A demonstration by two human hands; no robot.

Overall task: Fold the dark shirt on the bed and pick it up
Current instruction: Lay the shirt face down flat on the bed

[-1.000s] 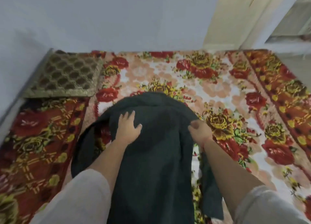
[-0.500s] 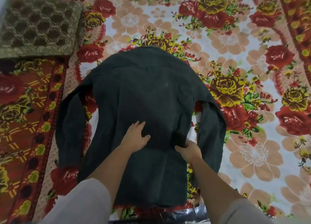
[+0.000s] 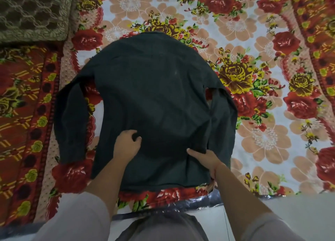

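Your dark shirt (image 3: 154, 95) lies spread back up in the middle of the bed (image 3: 262, 141), collar toward 12 o'clock, hem toward 6, a sleeve lying along each side at 9 and 3. Your left hand (image 3: 127, 145) sits low on the cloth, fingers curled, bunching a bit of fabric. Your right hand (image 3: 205, 158) grips the shirt's side edge at 4 o'clock, thumb on top, fingers tucked under. A patterned cushion (image 3: 32, 14) lies on the bed at 10 o'clock

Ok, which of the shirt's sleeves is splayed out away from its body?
The left sleeve: bedspread shows between it and the body; the right sleeve lies close against it.
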